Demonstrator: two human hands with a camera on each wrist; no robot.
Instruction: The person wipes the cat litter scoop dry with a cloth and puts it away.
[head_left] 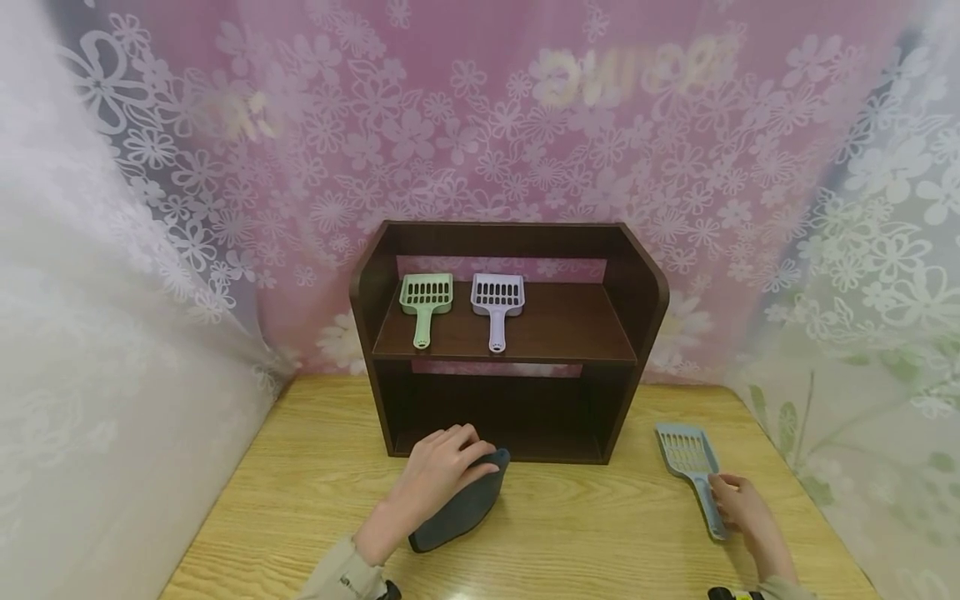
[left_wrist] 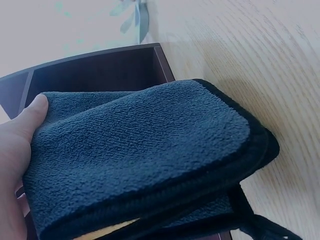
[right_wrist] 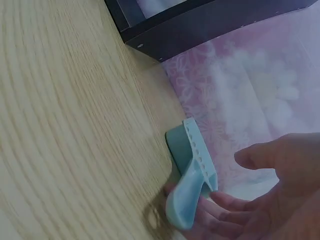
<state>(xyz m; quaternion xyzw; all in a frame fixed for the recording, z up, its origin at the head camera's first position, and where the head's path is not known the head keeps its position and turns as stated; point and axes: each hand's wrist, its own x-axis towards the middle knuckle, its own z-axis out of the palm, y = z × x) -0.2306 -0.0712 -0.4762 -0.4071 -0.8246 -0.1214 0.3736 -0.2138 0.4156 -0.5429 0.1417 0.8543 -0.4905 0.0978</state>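
My left hand [head_left: 438, 471] grips a folded dark blue-grey towel [head_left: 465, 508] in front of the shelf; in the left wrist view the thumb lies on the edge of the towel [left_wrist: 140, 145], which has black trim. To the right, a light blue litter scoop [head_left: 690, 454] lies on the table. My right hand [head_left: 738, 504] is at its handle. From the right wrist, fingers of the right hand [right_wrist: 260, 200] reach beside and behind the handle of the scoop [right_wrist: 187, 195], while the thumb stands apart from it. Whether the fingertips touch the handle is hard to tell.
A dark brown two-tier shelf [head_left: 633, 333] stands at the back of the wooden table [head_left: 300, 475]. On its upper board lie a green litter scoop [head_left: 423, 308] and a lilac litter scoop [head_left: 498, 310] side by side. Flowered curtains [head_left: 465, 125] surround the table.
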